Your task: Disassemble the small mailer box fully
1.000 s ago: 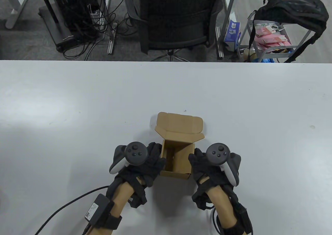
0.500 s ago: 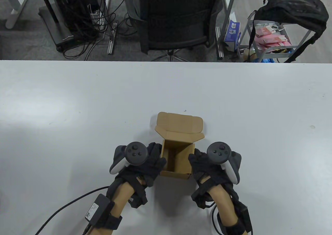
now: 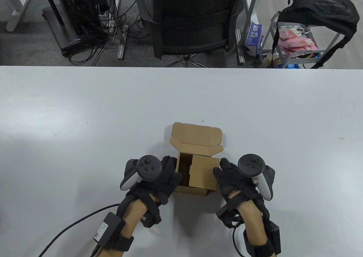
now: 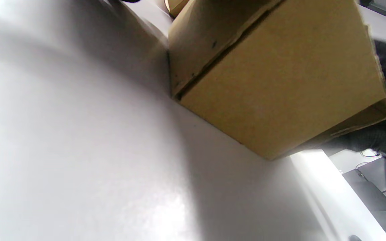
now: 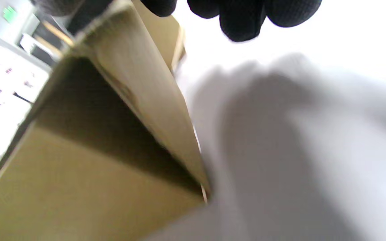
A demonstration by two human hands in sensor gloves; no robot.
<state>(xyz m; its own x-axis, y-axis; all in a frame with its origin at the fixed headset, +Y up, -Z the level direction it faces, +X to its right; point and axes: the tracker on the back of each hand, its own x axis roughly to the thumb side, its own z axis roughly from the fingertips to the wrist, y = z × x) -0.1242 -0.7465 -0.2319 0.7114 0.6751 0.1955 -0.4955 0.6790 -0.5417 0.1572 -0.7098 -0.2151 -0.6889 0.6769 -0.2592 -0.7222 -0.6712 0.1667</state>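
Item: small mailer box [image 3: 195,166], plain brown corrugated card, unprinted. It stands on the white table [image 3: 85,112] near the near edge, about midway across. Lid [image 3: 195,135] is open and folded back on the far side, with rounded tuck corners and a short flap along its hinge. The right side wall is pulled out and leans over the opening, covering most of it; a dark gap of the interior shows along the left. In the left wrist view, a seam runs between two outer panels, and the near lower corner rests on the table. The right wrist view, blurred, shows a panel edge-on with a shadowed hollow under it.

Left hand [image 3: 158,180]: black glove, tracker on the back. It lies against the box's left wall, fingers curled round the near left corner, holding it.

Right hand [image 3: 232,180]: black glove, tracker on the back. Its fingers [image 3: 219,170] pinch the outer edge of the loosened right panel; in the right wrist view the fingertips [image 5: 240,16] hang over the panel's top edge.

Room: open table surface lies to the left, right and far side of the box. The table's far edge is well apart from it. Beyond that edge stand an office chair [image 3: 190,21], a cable tangle [image 3: 93,19] and a cart bearing a black bag [image 3: 317,10].
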